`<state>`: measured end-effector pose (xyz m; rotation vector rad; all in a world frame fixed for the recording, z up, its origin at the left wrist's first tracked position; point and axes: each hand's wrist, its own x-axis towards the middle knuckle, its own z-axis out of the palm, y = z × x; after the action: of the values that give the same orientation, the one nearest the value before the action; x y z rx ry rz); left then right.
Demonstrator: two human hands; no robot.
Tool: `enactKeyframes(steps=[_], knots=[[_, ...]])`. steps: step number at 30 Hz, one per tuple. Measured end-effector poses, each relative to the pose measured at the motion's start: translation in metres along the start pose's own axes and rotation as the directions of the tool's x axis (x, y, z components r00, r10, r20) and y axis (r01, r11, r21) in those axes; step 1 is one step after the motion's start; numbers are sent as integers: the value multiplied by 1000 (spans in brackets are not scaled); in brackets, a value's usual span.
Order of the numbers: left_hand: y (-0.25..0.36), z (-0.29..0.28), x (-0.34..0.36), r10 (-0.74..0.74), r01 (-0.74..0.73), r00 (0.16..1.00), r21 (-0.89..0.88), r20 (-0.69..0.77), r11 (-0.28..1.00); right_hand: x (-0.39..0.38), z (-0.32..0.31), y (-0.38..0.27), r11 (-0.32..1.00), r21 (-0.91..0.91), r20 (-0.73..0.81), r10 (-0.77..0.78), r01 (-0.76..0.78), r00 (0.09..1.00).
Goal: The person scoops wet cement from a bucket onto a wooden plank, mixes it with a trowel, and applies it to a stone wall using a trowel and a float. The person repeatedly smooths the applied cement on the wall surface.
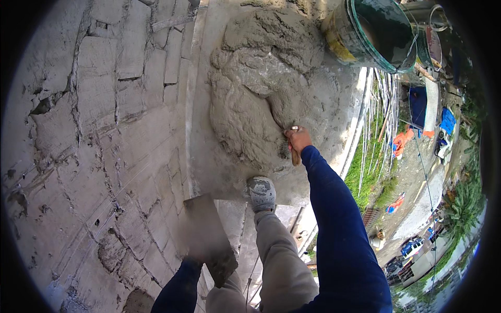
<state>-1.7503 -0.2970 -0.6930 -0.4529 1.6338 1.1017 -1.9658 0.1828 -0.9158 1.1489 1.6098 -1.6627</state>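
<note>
A wide heap of wet grey mortar (245, 109) lies on a concrete slab in front of me. My right hand (299, 139) is closed around the wooden handle (296, 158) of a trowel at the heap's near right side. The trowel's blade is sunk in or coated by the mortar, so its shape is hard to make out. At the lower left, my left hand (194, 262) holds a flat rectangular plastering board (211, 232), tilted and smeared with mortar. That board hides most of the left hand's fingers.
A rough block wall (130, 130) rises along the left. One mortar-caked shoe (261, 192) stands at the slab's near edge. A large bucket (342, 36) holding murky liquid sits at the upper right. Beyond the slab's right edge, grass (360, 161) and ground lie far below.
</note>
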Motion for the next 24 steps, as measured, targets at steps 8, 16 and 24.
enactKeyframes(steps=[8,16,24], knots=[[34,-33,-10,-111,103,989,-88,-100,991,-35,10,-39,974,221,201,-97,51,975],[147,-45,21,54,-122,976,-322,-212,939,-214,-16,-149,957,-75,279,-251,281,927],[282,-33,14,244,-356,930,-831,-274,428,-513,61,-253,929,-171,443,-225,328,868]])
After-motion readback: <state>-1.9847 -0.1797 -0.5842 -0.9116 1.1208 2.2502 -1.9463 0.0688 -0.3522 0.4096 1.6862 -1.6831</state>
